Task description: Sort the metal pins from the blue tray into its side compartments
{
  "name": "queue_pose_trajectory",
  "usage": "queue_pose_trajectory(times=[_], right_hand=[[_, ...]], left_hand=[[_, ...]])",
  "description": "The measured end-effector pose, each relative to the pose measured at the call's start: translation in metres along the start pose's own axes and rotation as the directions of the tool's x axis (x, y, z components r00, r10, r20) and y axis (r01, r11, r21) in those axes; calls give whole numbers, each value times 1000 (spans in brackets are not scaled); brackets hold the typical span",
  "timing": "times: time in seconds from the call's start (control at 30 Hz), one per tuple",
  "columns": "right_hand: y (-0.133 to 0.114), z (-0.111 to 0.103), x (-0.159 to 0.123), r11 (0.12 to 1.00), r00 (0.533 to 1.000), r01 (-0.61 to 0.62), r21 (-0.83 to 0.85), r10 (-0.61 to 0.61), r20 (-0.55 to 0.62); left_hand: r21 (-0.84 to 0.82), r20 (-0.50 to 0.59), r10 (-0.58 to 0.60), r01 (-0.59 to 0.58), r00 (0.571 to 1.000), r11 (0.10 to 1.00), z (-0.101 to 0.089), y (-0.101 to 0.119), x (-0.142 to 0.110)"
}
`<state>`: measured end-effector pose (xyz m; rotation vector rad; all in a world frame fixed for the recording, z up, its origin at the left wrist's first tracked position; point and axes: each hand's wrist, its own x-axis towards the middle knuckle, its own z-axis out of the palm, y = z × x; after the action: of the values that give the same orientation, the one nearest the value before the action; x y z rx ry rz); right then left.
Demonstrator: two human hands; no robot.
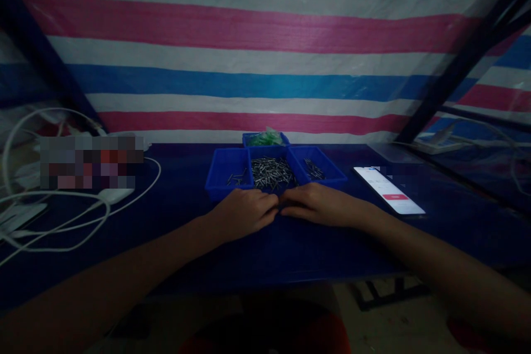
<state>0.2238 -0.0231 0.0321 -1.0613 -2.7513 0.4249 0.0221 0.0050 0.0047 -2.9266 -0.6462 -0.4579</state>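
My left hand (pixel 248 210) rests at the front of the blue bins, its fingers curled together and pointing right. Facing it, my right hand (pixel 315 204) has its fingers bent inward, and the two sets of fingertips nearly meet. Whatever is between the fingers is hidden. Just behind them lies a heap of thin metal pins (pixel 271 171), like screws or rivets, in the middle bin. The left blue bin (pixel 215 172) contains several loose pins (pixel 237 178). More pins (pixel 313 169) lie in the right blue bin (pixel 334 174).
Behind the middle stands another blue bin (pixel 248 141) with a green plastic bag (pixel 267 136). A lit phone (pixel 392 191) lies to the right on the blue table (pixel 265 260). White cables (pixel 105 213) loop across the left side. A striped sheet (pixel 249 83) hangs behind.
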Motion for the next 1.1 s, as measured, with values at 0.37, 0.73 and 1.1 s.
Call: queue_pose_trajectory(times=[0.37,0.73,1.1], right_hand=[[-5,3,1,995,999,43,-87,-41,24],[-1,-6,-3,977,999,-16,-215,24,36],[2,-1,-3,984,998,7,-177,4,61]], left_hand=[[41,34,34,-36,999,999,1,0,-2],[84,60,-32,27,998,996,-2,1,-1],[80,-35,14,-12,999,997,-10,5,-1]])
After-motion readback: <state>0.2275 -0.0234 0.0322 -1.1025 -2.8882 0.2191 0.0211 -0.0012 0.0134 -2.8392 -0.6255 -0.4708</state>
